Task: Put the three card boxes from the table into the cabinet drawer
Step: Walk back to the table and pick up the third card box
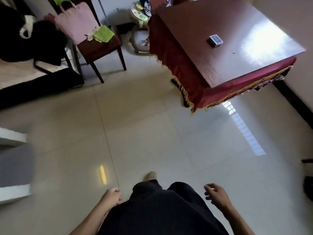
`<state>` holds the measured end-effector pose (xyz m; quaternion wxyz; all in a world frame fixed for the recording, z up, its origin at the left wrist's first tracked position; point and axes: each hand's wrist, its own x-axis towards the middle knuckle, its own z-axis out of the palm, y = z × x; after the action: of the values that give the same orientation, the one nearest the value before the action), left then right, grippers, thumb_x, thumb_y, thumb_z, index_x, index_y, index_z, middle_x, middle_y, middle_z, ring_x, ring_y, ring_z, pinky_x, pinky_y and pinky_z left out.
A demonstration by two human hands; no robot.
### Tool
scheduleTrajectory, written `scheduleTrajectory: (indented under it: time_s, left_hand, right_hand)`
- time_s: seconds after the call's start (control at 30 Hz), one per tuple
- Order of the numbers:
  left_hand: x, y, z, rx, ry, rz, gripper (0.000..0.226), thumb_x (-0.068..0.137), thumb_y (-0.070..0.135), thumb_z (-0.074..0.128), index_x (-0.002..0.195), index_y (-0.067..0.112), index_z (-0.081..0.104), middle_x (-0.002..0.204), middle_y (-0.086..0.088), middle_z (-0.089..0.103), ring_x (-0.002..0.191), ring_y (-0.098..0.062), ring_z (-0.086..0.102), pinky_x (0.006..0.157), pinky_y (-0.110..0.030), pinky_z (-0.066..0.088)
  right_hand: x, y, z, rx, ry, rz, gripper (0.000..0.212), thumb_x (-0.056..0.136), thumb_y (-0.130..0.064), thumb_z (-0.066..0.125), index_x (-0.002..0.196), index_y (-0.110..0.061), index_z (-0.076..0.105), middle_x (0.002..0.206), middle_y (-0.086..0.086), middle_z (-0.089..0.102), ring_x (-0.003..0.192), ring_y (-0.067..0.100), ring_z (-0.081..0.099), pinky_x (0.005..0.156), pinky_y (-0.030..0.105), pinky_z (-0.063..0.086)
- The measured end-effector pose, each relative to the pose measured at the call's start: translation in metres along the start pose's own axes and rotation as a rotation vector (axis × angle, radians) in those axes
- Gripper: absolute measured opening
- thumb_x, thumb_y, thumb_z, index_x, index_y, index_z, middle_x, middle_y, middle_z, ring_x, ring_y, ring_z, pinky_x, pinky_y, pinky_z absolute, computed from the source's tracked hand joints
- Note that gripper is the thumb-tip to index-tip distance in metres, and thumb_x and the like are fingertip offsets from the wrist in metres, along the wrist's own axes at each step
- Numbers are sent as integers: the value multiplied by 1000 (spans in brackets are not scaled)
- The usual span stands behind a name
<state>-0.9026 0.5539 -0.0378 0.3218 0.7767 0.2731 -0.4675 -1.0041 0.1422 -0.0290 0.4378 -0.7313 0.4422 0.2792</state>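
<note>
My left hand (113,195) hangs low beside my dark trousers (162,206), fingers curled loosely into the palm and gripping nothing. Far ahead of it and off to its left stands a wooden chair (100,46) with a pink cloth (76,22) and a green cloth (103,33) draped on it. My foot (151,175) shows just ahead of the trousers, between my two hands, on the pale tiled floor (144,126).

My right hand (215,195) hovers on the other side of my legs, fingers spread and slightly bent, open and empty, touching nothing. Well ahead of it, and a little to its right, is the dark wooden table (211,65) with a red fringed cloth (171,60) hanging below its top. One card box (216,40) lies flat on that glossy top (the only one I can see), far beyond reach of either hand and standing apart from the table's edges.
</note>
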Motion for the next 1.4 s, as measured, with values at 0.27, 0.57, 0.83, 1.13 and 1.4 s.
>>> scheduleTrajectory:
  time_s: [0.27,0.57,0.83,1.13,1.4]
  left_hand:
    - [49,156,-49,-117,22,188,19,94,30,54,106,19,64,91,-3,68,71,-14,62,69,-28,46]
    - [83,254,-93,-165,96,89,19,96,30,54,108,20,64,93,-3,70,76,-15,66,69,-25,49]
    - [123,301,-138,-155,64,0,17,99,24,50,110,15,60,92,0,63,75,-10,58,61,-19,42]
    - [214,405,-264,-52,35,-1,18,96,22,53,100,8,65,85,-5,64,68,-14,57,58,-22,40]
    - [306,582,-335,206,-38,97,16,95,13,53,102,3,64,72,-8,58,52,-17,46,47,-24,31]
  right_hand:
    - [69,-49,-15,-148,-76,83,13,95,-21,66,98,-12,74,101,11,76,97,27,68,88,34,50]
    - [195,-202,-62,-257,-152,23,15,97,-13,63,96,-1,72,95,19,76,85,26,67,71,30,45]
    - [278,-423,-67,-147,-113,-179,16,98,-21,58,101,-10,70,85,11,73,68,19,67,60,26,47]
    - [320,-531,-50,-32,-24,-103,14,95,-26,61,97,-17,72,81,8,76,66,18,71,68,33,51]
    - [298,-506,-35,272,84,217,15,98,-16,59,101,-6,69,84,12,73,66,18,66,57,27,47]
